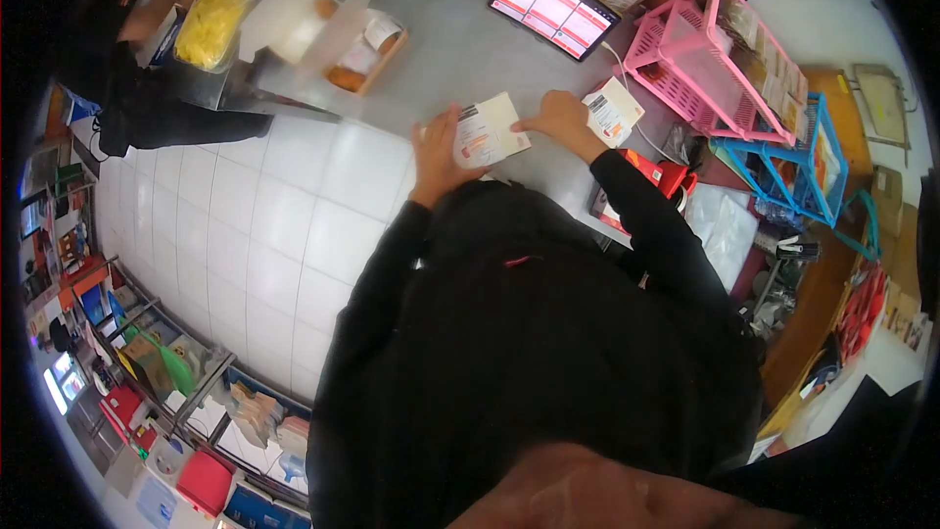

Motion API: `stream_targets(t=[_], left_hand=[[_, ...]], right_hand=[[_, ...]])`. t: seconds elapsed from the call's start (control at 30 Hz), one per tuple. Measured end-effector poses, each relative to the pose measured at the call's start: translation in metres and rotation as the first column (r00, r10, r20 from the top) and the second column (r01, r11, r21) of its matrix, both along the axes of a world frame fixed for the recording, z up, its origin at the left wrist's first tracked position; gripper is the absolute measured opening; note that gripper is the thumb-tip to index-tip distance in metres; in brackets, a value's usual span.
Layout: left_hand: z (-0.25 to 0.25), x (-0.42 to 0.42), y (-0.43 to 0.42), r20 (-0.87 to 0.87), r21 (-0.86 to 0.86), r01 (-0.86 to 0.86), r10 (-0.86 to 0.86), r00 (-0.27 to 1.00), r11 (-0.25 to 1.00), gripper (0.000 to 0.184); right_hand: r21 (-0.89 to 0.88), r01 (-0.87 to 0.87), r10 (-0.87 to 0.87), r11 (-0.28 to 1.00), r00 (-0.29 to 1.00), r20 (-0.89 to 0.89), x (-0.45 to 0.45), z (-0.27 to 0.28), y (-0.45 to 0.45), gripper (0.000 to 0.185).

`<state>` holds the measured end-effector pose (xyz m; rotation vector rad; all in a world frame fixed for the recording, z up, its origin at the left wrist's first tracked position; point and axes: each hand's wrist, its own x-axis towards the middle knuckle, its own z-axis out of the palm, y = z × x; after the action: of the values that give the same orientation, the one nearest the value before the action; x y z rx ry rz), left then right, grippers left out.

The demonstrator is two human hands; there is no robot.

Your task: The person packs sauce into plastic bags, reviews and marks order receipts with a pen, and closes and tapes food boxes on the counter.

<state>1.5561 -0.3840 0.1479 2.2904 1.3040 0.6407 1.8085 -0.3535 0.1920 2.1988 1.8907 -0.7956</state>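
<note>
A small cream-white box with a printed label lies on the metal counter in front of my body. My left hand grips its left side, the fingers along the edge. At the box's right edge is my right hand, its thumb stretched toward the corner and its other fingers curled in. Whether those curled fingers hold anything is hidden. Just right of that hand is a second white box with a similar orange-and-black label.
A tablet with a red-and-white screen lies beyond my hands. Pink baskets and a blue basket stand right. At the left are an open food carton, a yellow-filled tray and another person's dark sleeve.
</note>
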Motion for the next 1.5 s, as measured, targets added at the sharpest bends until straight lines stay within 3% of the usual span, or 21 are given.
stream_targets(t=[0.07,0.13,0.17,0.23,0.27,0.3,0.33,0.4,0.5,0.7,0.8,0.83,0.93,1.0,1.1,1.23,1.3,1.37,1.43,1.47,1.5], left_hand=[[0.011,-0.002,-0.008,0.068,0.048,-0.091,0.087,0.994,0.995,0.127],[0.004,-0.005,-0.016,0.196,-0.018,-0.271,0.269,0.943,0.962,0.121],[-0.023,-0.009,-0.023,0.272,-0.118,-0.392,0.410,0.871,0.912,0.117],[-0.044,-0.013,-0.028,0.369,-0.560,-0.392,0.643,0.671,0.730,0.106],[-0.045,-0.011,-0.029,0.360,-0.812,-0.203,0.745,0.561,0.546,0.099],[-0.047,-0.007,-0.030,0.303,-0.947,0.045,0.835,0.460,0.318,0.092],[-0.045,-0.001,-0.026,0.326,-0.942,0.082,0.832,0.449,0.324,0.086],[-0.043,0.021,-0.017,0.367,-0.930,0.158,0.823,0.434,0.331,0.073],[-0.067,0.061,0.008,0.354,-0.935,0.170,0.838,0.415,0.311,0.062],[-0.054,0.132,0.052,0.291,-0.954,0.104,0.794,0.533,0.280,0.067],[-0.056,0.132,0.057,0.335,-0.927,0.064,0.742,0.581,0.369,0.072],[-0.071,0.126,0.065,0.326,-0.848,-0.155,0.730,0.601,0.506,0.073],[-0.087,0.066,0.119,0.456,-0.346,-0.493,0.602,0.655,0.799,0.075],[-0.026,0.003,0.172,0.529,-0.135,-0.450,0.448,0.721,0.883,0.070],[-0.017,-0.043,0.237,0.151,-0.037,-0.464,0.464,0.873,0.885,0.058],[-0.028,-0.074,0.272,-0.228,-0.149,-0.330,0.293,0.929,0.932,0.046],[-0.042,-0.087,0.273,-0.053,-0.167,-0.253,0.247,0.967,0.953,0.045],[-0.017,-0.089,0.251,0.167,-0.382,-0.201,0.281,0.945,0.902,0.040],[0.013,-0.078,0.222,0.667,-0.573,0.136,0.363,0.651,0.808,0.039],[0.030,-0.072,0.210,0.807,-0.569,0.331,0.435,0.398,0.753,0.039],[0.058,-0.067,0.193,0.831,-0.540,0.377,0.405,0.381,0.753,0.041]], right_hand=[[-0.079,0.089,-0.100,0.993,0.983,-0.156,0.039,-0.023,-0.003,0.055],[-0.038,0.488,-0.399,0.872,0.666,-0.630,0.075,-0.037,-0.027,0.038],[-0.211,0.632,-0.585,0.745,0.469,-0.661,0.095,-0.019,-0.038,0.029],[0.087,0.894,-0.504,0.439,0.326,-0.800,0.132,-0.007,-0.085,0.022],[0.618,0.746,-0.449,0.249,0.654,-0.609,0.187,-0.061,-0.110,0.028],[0.650,0.755,-0.666,0.089,0.530,-0.525,0.187,-0.026,-0.128,0.032],[0.800,0.599,-0.528,0.027,0.688,-0.497,0.226,-0.049,-0.158,0.039],[0.824,0.547,-0.952,0.146,0.305,-0.034,0.240,-0.052,-0.189,0.042],[0.441,0.839,-0.832,0.320,0.471,-0.292,0.298,-0.110,-0.220,0.040],[0.625,0.680,-0.810,0.384,0.573,-0.125,0.284,-0.114,-0.221,0.037],[0.625,0.747,-0.859,0.228,0.456,-0.232,0.253,-0.084,-0.215,0.040],[0.677,0.724,-0.856,0.131,0.427,-0.291,0.249,-0.077,-0.216,0.040],[0.737,0.657,-0.776,-0.158,0.379,-0.504,0.233,-0.053,-0.211,0.038],[0.686,0.651,-0.641,-0.324,0.382,-0.666,0.194,-0.008,-0.194,0.035],[0.498,0.834,-0.460,-0.239,0.354,-0.814,0.158,0.012,-0.177,0.032],[0.709,0.704,-0.567,0.042,0.601,-0.563,0.101,0.007,-0.134,0.030],[0.592,0.805,-0.362,-0.022,0.546,-0.756,0.053,0.013,-0.097,0.030],[0.574,0.802,-0.431,0.165,0.582,-0.690,0.010,0.025,-0.071,0.028],[0.500,0.774,-0.308,0.388,0.621,-0.721,-0.027,0.035,-0.043,0.029],[0.242,0.853,-0.225,0.462,0.377,-0.899,-0.042,0.026,-0.028,0.022],[0.175,0.822,-0.299,0.542,0.383,-0.874,-0.068,0.050,-0.013,0.020]])
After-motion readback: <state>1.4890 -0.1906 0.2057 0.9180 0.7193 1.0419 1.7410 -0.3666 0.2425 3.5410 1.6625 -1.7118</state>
